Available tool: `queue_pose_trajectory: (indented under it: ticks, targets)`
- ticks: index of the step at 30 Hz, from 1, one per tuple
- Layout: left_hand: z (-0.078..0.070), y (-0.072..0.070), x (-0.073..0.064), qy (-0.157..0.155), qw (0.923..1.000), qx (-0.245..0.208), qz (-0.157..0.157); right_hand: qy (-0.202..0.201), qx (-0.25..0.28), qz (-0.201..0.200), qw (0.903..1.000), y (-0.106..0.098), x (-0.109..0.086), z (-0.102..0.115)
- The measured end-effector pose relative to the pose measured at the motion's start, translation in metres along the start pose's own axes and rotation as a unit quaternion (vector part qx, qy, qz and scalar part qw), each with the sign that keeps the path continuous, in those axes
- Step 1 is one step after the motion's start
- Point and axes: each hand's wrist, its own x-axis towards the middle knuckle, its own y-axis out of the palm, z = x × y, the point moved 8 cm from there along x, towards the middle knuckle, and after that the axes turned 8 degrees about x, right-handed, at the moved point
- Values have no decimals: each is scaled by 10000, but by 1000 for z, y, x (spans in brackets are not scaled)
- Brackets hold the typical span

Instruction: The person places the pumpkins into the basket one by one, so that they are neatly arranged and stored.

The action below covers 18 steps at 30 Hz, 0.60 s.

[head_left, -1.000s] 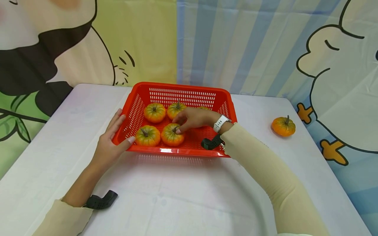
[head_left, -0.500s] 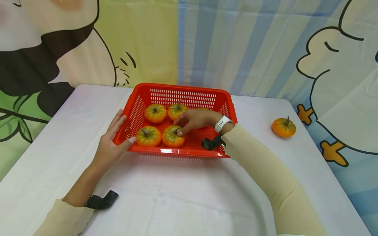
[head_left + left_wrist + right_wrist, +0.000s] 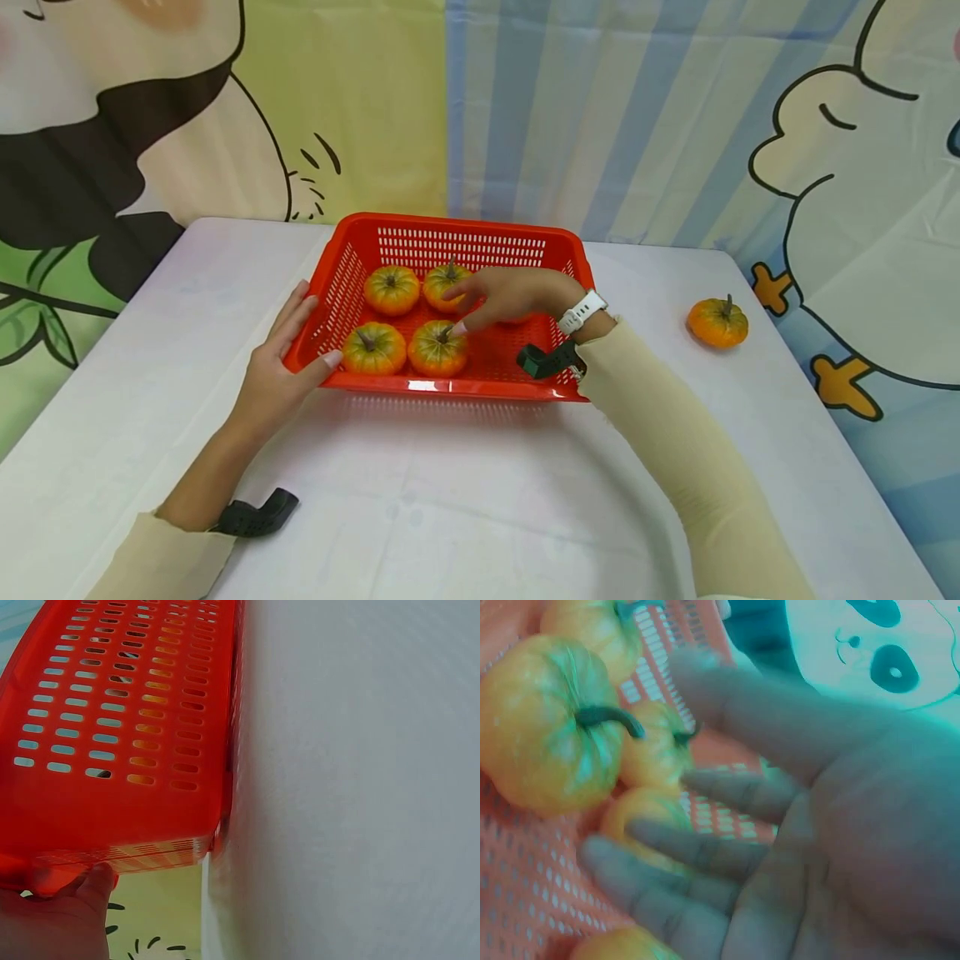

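Observation:
A red plastic basket [image 3: 457, 386] with slotted walls stands on the white table, holding several small orange-green pumpkins. My left hand [image 3: 273, 375] holds its front left corner, thumb over the rim and fingers along the left side; the left wrist view shows this hand [image 3: 64, 919] at the rim. Above the basket, my right hand [image 3: 517, 293] hovers with fingers apart, its thumb close to the stem of the front middle pumpkin [image 3: 438, 348]. In the right wrist view this hand [image 3: 780, 825] has nothing in its grasp, beside a pumpkin [image 3: 551, 727]. Another pumpkin is mostly hidden beneath it.
A lone pumpkin [image 3: 717, 322] sits on the table [image 3: 480, 492] to the right of the basket. Behind the table hangs a cartoon-printed cloth [image 3: 360, 108]. In the basket, further pumpkins stand at the front left [image 3: 373, 348], back left [image 3: 392, 290] and back middle [image 3: 442, 283].
My right hand has let go of the front middle pumpkin, its fingers spreading and rising slightly to the right. The left hand and basket have stayed in place.

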Motion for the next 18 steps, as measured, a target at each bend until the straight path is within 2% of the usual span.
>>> queue_pose_trajectory:
  ticks: [1, 4, 8, 14, 18]
  targets:
    - [0, 0, 0, -2, 10000, 7, 1, -94, -18, -48, 9999, -2, -3, 1]
    - [0, 0, 0, -15, 10000, -10, -1, -423, 354, -191, 9983, -7, -11, 5]
    - [0, -2, 0, -29, 10000, -15, -23, -838, 996, -444, 9905, -12, -22, 9]
    - [1, -1, 0, -37, 9999, -148, -3, -1027, 1641, -670, 9788, -17, -38, 8]
    - [2, 0, 0, -36, 9998, -181, 8, -1125, 2033, -1062, 9668, -25, -53, 1]
